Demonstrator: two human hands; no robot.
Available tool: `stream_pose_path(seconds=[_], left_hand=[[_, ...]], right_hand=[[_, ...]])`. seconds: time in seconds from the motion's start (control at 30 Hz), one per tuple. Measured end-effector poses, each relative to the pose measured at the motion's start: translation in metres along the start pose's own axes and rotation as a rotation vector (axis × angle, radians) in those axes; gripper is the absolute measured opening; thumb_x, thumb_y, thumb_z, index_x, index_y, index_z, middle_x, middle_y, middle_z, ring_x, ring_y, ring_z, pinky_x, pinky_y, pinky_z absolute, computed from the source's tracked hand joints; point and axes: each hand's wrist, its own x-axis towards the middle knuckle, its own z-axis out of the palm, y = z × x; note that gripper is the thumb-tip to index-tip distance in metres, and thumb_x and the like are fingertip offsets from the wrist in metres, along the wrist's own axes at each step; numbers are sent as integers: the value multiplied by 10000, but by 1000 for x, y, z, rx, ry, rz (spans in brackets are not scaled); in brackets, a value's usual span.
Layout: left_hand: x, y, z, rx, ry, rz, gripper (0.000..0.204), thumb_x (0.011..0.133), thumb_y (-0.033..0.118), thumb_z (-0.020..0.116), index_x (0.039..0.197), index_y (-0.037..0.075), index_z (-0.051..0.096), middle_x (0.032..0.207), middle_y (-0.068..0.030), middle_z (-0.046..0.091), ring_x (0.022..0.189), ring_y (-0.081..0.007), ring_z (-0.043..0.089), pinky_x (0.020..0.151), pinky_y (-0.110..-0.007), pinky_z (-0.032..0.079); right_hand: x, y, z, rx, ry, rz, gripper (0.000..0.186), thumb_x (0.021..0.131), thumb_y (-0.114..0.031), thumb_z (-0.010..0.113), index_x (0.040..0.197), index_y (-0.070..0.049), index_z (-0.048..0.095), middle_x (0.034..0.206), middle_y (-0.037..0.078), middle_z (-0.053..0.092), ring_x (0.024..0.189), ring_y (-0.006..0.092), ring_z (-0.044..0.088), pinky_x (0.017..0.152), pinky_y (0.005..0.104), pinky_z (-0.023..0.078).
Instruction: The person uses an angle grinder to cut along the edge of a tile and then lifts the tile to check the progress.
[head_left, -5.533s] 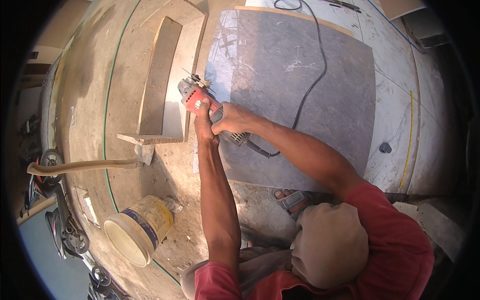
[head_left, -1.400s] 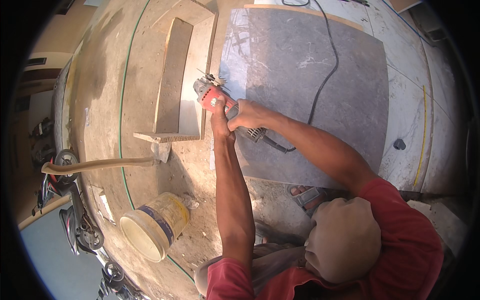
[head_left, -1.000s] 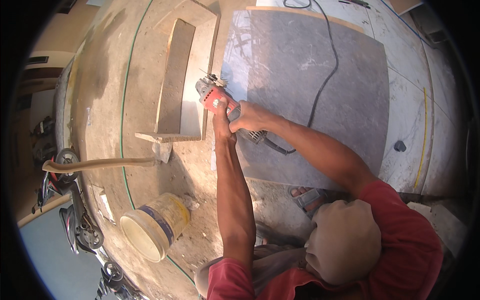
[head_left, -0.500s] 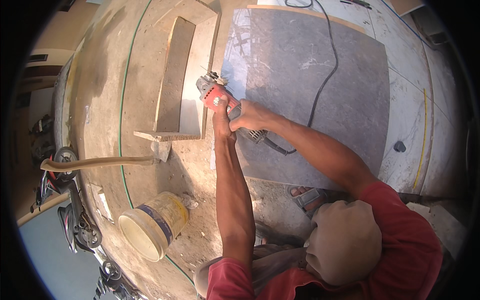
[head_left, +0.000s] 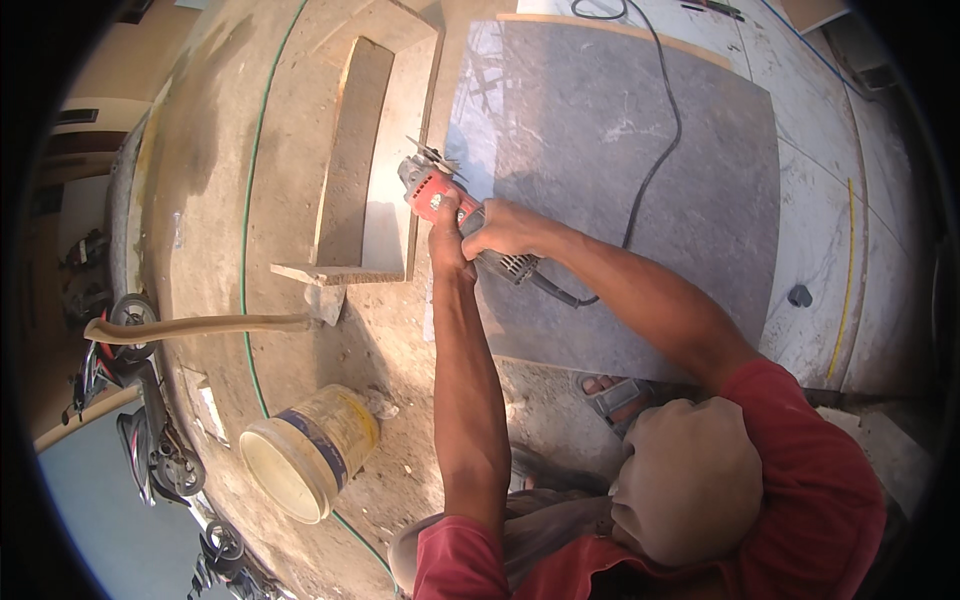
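Both hands are on one red and grey angle grinder (head_left: 431, 190), which lies aslant with its disc end pointing up and left. My left hand (head_left: 447, 232) is closed around the red body near the head. Just behind it, my right hand (head_left: 497, 228) grips the dark rear part. The thin disc (head_left: 436, 157) stands over the left edge of a large grey marbled slab (head_left: 620, 130), beside a wooden frame; whether it touches the slab I cannot tell. A black cord (head_left: 672, 120) runs from the tool's rear across the slab.
Left of the slab lies the open wooden frame (head_left: 355, 150). A wooden-handled tool (head_left: 200, 325) and a tipped plastic bucket (head_left: 290, 465) rest on dusty ground. A green hose (head_left: 247, 210) runs past them. Parked motorcycles (head_left: 150, 430) stand far left; a yellow strip (head_left: 843, 280) lies right.
The grinder and both hands have shifted very slightly right, with the disc showing a little differently. The cord on the slab has swung a little to the right.
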Motion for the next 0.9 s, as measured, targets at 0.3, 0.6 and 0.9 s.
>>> stream_pose_path(seconds=[0.3,0.6,0.9], left_hand=[[1,-6,-1,116,5,35,595,840,456,693,1196,-5,569,1019,-98,636,877,-194,638,795,-340,516],[2,-5,-5,119,30,27,630,817,470,713,1204,-5,569,1019,-101,635,881,-197,636,800,-342,513],[3,-9,1,71,21,9,584,833,454,715,1181,5,581,1000,-84,643,868,-184,639,793,-335,519]], right_hand=[[2,16,5,-126,165,-12,558,612,-298,750,981,108,647,871,202,677,825,296,656,732,373,493],[4,13,5,-98,93,8,428,637,-271,733,931,34,677,810,142,672,770,258,641,711,357,482],[8,18,-4,-64,31,-20,673,571,-342,764,995,160,621,860,238,685,777,312,681,682,362,530]])
